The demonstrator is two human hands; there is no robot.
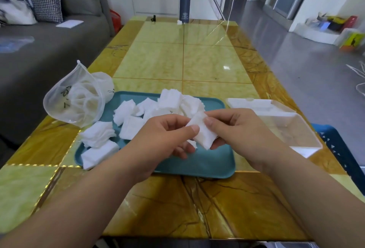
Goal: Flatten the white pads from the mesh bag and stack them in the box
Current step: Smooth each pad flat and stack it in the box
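A white pad (201, 132) is held above the teal tray (207, 161) between both hands. My left hand (167, 135) pinches its left edge with thumb and fingers, and my right hand (235, 127) pinches its right edge. Several loose white pads (138, 113) lie in a heap on the tray and spill over its left side. The mesh bag (79, 99) sits at the tray's back left with white pads still inside. A clear plastic box (284, 127) with its open lid stands to the right of the tray.
The yellow marble table (197, 60) stretches away, with a dark flask (185, 3) at its far end. A grey sofa (49, 46) runs along the left. A blue stool (339, 145) shows at the right edge.
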